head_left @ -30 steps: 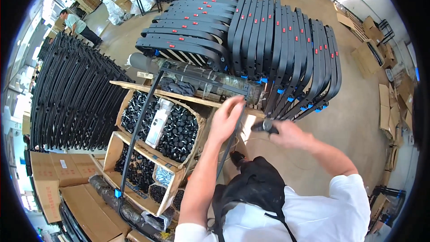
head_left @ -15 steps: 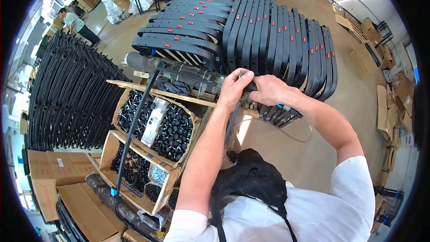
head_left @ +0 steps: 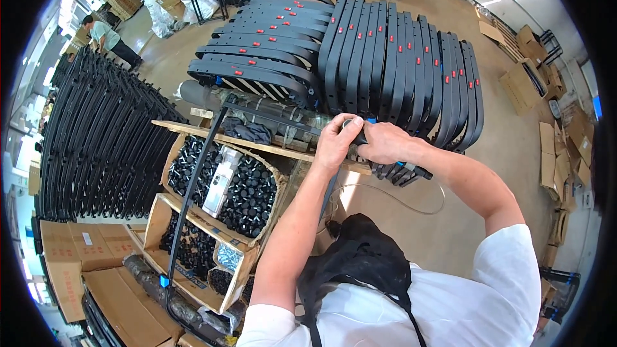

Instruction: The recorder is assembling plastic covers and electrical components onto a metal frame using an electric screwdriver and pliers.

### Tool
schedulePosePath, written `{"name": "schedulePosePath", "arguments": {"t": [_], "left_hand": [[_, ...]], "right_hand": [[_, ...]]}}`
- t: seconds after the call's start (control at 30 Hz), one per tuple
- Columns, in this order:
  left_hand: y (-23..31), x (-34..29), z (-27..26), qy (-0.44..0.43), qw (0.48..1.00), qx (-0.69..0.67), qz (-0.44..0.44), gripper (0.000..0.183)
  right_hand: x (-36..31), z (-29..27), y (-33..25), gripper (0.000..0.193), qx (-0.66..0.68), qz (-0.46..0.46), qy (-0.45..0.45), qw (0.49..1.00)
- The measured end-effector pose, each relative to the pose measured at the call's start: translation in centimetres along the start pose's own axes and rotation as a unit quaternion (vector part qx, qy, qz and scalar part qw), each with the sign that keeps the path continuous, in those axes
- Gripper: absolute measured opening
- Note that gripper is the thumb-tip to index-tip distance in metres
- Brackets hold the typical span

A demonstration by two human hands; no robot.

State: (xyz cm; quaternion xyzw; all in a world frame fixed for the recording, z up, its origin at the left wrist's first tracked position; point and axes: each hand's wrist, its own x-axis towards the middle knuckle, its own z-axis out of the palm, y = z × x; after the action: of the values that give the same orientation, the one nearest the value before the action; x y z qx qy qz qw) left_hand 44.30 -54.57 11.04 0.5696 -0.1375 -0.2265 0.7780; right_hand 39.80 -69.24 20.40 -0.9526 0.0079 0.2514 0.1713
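Observation:
My left hand (head_left: 335,144) is closed at the far right corner of a black bent-tube frame (head_left: 199,170), its thumb against a dark rounded part (head_left: 357,140). Right beside it, my right hand (head_left: 390,144) is curled around that same dark part, which my fingers largely hide, so its kind is unclear. A dark cylindrical end with a bit of blue (head_left: 421,171) shows below my right wrist; whether it belongs to what I hold cannot be made out. The frame slants down to the left, over a wooden rack, with a blue clip (head_left: 165,281) on its tube.
Under the frame, cardboard bins hold black-headed bolts (head_left: 247,199) and silvery screws (head_left: 229,256). A clear plastic case (head_left: 222,180) lies on the bolts. Stacked black frames (head_left: 398,71) stand ahead, more (head_left: 103,148) at left. A thin hose (head_left: 411,209) loops nearby. A person (head_left: 109,42) bends at far left.
Both hands have come slightly nearer to me, still together at the frame's corner. The frame's far bar has dipped a little with them. Another person's legs show more at the top.

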Motion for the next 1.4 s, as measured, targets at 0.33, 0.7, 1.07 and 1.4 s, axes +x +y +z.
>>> {"name": "schedulePosePath", "arguments": {"t": [0.33, 0.7, 1.07, 1.4], "left_hand": [[-1.1, 0.5, -1.3, -0.052, 0.993, -0.101, -0.019, 0.019], [1.2, -0.1, -2.7, -0.083, 0.993, -0.083, 0.031, 0.021], [12.6, 2.6, -24.3, 0.126, 0.983, -0.041, 0.124, 0.026], [15.3, 9.4, -36.7, 0.233, 0.958, -0.084, 0.144, 0.024]], "right_hand": [[1.1, 0.3, -2.3, 0.027, 0.066, 0.105, -0.039, 0.991], [2.0, 1.2, -3.0, 0.020, 0.141, 0.089, 0.015, 0.986], [15.1, -5.1, -25.1, 0.031, 0.059, -0.051, -0.015, 0.997], [28.8, -7.1, -33.7, 0.032, 0.020, -0.122, -0.003, 0.992]]}}
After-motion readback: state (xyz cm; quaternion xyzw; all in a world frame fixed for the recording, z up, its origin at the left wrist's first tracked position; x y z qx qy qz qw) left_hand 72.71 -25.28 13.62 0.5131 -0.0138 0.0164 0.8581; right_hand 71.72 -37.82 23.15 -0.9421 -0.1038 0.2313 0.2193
